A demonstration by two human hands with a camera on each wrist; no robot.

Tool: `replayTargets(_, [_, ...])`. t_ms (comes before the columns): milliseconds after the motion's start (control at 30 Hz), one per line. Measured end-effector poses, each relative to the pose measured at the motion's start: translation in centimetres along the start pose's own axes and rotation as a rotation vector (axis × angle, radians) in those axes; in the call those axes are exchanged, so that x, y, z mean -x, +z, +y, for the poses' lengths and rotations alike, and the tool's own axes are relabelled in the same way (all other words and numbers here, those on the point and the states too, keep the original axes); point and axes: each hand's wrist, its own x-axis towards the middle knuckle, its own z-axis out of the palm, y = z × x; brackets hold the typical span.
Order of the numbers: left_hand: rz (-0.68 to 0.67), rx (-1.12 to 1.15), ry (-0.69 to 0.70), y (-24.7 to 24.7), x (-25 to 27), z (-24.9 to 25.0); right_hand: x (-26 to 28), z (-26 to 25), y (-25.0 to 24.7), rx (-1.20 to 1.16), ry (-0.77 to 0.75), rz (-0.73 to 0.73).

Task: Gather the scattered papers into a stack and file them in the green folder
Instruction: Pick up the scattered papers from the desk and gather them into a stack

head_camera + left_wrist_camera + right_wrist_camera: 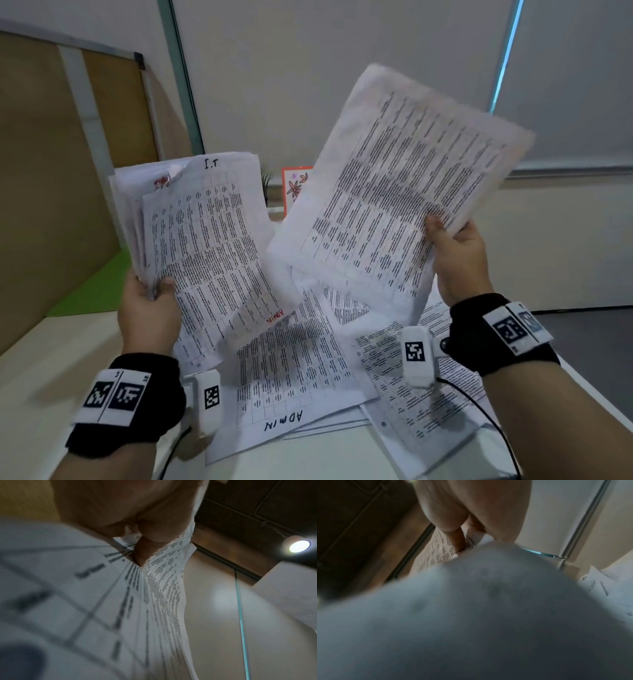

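Observation:
My left hand (150, 305) grips a thick, uneven stack of printed papers (202, 240) by its lower left edge and holds it upright above the table; the top sheet is marked "I.T". In the left wrist view the thumb (145, 545) presses on that stack (154, 601). My right hand (455, 257) pinches a few printed sheets (404, 185) at their right edge, raised and tilted to the right of the stack. Several more papers (294, 377) lie scattered on the white table, one marked "ADMIN". A green surface (92, 291), perhaps the folder, lies at the table's far left.
A brown board partition (44, 171) stands along the left. A small framed flower picture (294, 188) and a plant sit at the back, partly hidden by the papers. Cables (479, 404) run from both wrist cameras across the table (41, 394).

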Motion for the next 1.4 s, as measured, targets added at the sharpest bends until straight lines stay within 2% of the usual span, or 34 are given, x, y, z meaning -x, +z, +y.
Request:
replayTargets(100, [-0.061,0.084,-0.02,0.3,-0.3,0.2,0.4,0.3,0.8,-0.017,0.054,-0.089])
replayTargets(167, [-0.166,0.208,-0.052,0.7,0.0,0.6,1.1,1.2,1.7,0.108,0.106,-0.183])
replayTargets(300, [-0.316,0.297,-0.075,2.2,1.2,1.7,2.7,2.6,3.8,0.297,0.169,-0.339])
replayTargets(467, [-0.397,0.229,-0.098,1.8,3.1,3.4,3.7,3.1,5.5,0.358,0.158,-0.322])
replayTargets(600, [-0.477,0.216,-0.027,1.0,4.3,4.3,4.5,3.2,6.6,0.405,0.119,-0.286])
replayTargets(700, [-0.435,0.224,-0.048,0.7,3.4,2.6,5.0,3.5,7.3,0.4,0.139,-0.319])
replayTargets(800, [-0.363,0.199,-0.056,0.2,2.6,1.2,5.3,4.3,7.3,0.58,0.188,-0.412])
replayTargets(867, [-0.31,0.152,-0.04,-0.2,2.1,0.6,5.1,5.0,6.9,0.773,0.313,-0.484])
replayTargets(933, [-0.257,0.119,-0.03,-0.6,1.6,0.1,4.8,5.7,6.4,0.998,0.494,-0.609])
replayTargets(1000, [-0.219,0.103,-0.012,-1.1,1.2,-0.2,4.7,6.3,6.3,1.223,0.597,-0.739])
replayTargets(1267, [-0.148,0.107,0.001,-2.3,0.2,-0.8,6.1,8.6,9.0,1.581,0.521,-0.898])
replayTargets(1400, [-0.132,0.119,-0.009,-2.4,0.1,-1.1,6.7,9.3,10.0,1.56,0.476,-0.887])
